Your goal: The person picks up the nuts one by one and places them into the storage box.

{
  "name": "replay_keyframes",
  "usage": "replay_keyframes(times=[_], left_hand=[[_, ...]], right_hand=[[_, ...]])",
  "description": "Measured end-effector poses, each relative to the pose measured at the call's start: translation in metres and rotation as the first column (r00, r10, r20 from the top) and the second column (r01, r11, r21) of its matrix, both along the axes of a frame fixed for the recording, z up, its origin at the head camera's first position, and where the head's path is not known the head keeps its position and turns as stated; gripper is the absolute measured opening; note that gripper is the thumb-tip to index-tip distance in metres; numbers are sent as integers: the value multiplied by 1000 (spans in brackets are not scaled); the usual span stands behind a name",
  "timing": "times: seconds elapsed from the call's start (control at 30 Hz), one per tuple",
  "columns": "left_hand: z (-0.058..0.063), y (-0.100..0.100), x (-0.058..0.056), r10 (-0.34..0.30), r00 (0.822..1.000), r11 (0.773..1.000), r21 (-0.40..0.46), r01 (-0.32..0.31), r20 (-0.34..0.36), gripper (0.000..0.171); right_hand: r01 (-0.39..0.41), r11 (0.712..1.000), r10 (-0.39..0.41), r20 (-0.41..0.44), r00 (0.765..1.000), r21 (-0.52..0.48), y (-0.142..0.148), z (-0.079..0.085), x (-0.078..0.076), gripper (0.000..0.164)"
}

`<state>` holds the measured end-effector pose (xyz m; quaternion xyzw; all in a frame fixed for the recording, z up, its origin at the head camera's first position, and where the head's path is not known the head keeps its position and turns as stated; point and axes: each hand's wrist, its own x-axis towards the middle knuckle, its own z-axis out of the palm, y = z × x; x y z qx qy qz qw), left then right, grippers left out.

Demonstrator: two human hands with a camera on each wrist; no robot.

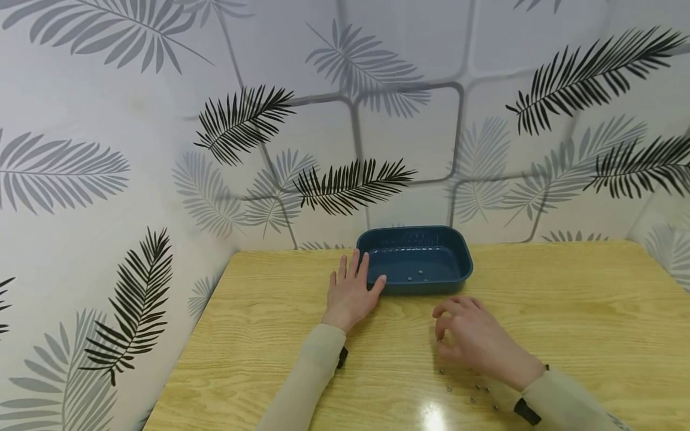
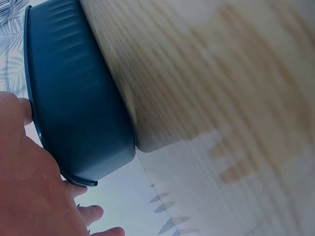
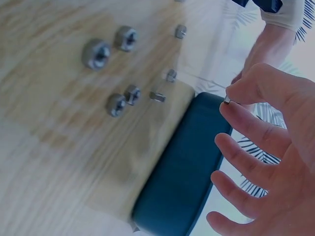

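Note:
A dark blue rectangular tray sits at the back of the table, with a few small nuts on its floor. My left hand rests at the tray's left end, fingers spread and straight, thumb over the near rim. Just in front of the tray, to the right, is my right hand. Between its thumb and index finger it pinches a small metal nut, while the other fingers are loosely bent. Several loose hex nuts lie scattered on the wood under and in front of the right hand.
The light wooden table runs back to a wall covered in leaf-patterned paper. Its left edge also borders patterned wall. A bright glare spot shows on the tabletop near the loose nuts.

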<state>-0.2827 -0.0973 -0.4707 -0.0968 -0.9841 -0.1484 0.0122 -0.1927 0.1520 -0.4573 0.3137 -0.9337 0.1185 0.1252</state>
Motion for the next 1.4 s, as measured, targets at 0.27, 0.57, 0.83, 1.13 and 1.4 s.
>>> replay_keyframes(times=[0.27, 0.57, 0.83, 1.13, 1.4], left_hand=[[0, 0, -1, 1, 1000, 1000, -4, -1, -5, 74], [1, -1, 1, 2, 1000, 1000, -12, -2, 9, 74], [0, 0, 0, 1, 1000, 1000, -9, -1, 3, 74], [-4, 0, -2, 0, 1000, 1000, -7, 0, -10, 74], [-6, 0, -3, 11, 1000, 1000, -2, -11, -7, 74]], right_hand=[[23, 999, -22, 14, 1000, -49, 3, 11, -1, 14], [26, 994, -28, -19, 999, -107, 6, 15, -6, 13], [25, 988, -33, -54, 998, -151, 7, 19, -11, 14], [50, 981, -66, -83, 994, -186, 7, 21, -19, 14], [53, 973, -81, -121, 989, -224, 7, 22, -29, 14]])
